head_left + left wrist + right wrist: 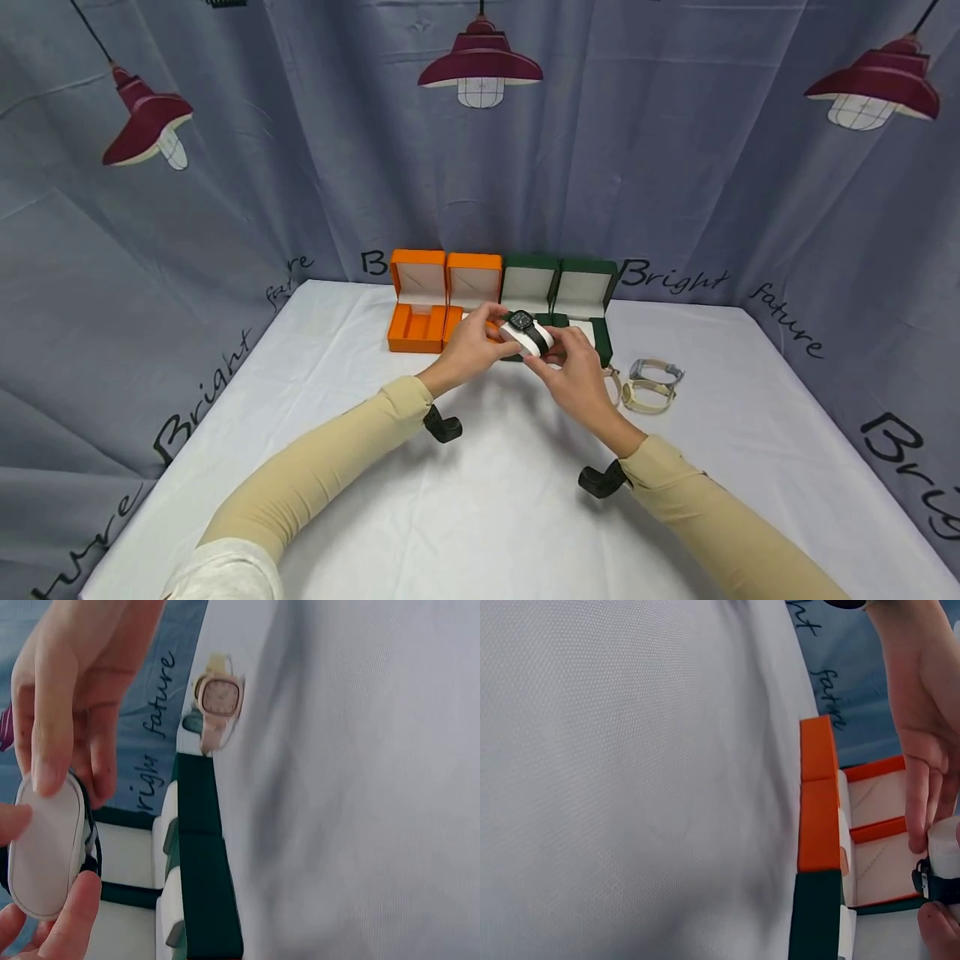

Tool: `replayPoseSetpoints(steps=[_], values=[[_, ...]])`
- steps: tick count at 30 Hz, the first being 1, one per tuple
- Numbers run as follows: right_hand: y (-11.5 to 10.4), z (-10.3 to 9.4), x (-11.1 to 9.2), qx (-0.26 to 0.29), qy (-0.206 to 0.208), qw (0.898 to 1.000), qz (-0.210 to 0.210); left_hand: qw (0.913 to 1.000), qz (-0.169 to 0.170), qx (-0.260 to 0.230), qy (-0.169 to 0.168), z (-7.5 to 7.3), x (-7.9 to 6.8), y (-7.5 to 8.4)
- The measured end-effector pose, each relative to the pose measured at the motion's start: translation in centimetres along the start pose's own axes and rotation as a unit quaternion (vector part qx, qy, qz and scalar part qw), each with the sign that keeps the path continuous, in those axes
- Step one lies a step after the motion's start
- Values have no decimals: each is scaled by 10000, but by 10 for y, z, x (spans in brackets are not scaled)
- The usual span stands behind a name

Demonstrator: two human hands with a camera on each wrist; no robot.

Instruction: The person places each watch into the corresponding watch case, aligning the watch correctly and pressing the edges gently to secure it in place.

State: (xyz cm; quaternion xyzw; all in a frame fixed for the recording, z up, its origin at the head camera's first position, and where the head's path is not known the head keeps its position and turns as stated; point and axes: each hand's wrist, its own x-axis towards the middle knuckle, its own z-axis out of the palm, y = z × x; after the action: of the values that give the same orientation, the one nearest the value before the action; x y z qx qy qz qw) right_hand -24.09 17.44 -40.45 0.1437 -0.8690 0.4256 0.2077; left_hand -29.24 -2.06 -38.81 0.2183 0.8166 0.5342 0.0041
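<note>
Both hands hold a white watch cushion (511, 336) in front of the boxes, with a black wristwatch (521, 320) strapped round it. The dark square face of the watch points up. My left hand (467, 343) grips one end of the cushion, and my right hand (576, 377) pinches the other. In the left wrist view the smooth flat end of the cushion (49, 844) shows between the fingers. The black strap and its buckle (925, 883) appear at the edge of the right wrist view.
Behind the hands stand orange boxes (416, 344) and green boxes (603, 342), lids up. Right of them lie a grey-blue watch (639, 369), a pale gold watch (648, 407) and a pinkish watch (222, 697). A printed curtain (360, 167) hangs behind the white-covered table (495, 517).
</note>
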Motion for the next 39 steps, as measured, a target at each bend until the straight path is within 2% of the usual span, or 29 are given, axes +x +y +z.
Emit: replayPoseSetpoints(steps=[7, 12, 20, 25, 31, 39], values=[[-4, 1, 1, 77, -5, 9996, 279, 9999, -85, -32, 59, 6, -2, 6], [-3, 3, -3, 96, -135, 9989, 430, 9997, -243, -45, -43, 8, -5, 3], [-3, 3, -3, 232, -317, 9988, 287, 9996, -223, 179, -32, 10, -4, 1], [-5, -4, -1, 429, -637, 9967, 278, 9997, -190, 79, -124, 8, -1, 1], [1, -14, 9, 337, -1005, 9937, 352, 9989, -214, -243, -324, 4, -1, -5], [4, -25, 26, 572, -1986, 9773, 470, 9955, -245, -570, -713, 1, -2, -8]])
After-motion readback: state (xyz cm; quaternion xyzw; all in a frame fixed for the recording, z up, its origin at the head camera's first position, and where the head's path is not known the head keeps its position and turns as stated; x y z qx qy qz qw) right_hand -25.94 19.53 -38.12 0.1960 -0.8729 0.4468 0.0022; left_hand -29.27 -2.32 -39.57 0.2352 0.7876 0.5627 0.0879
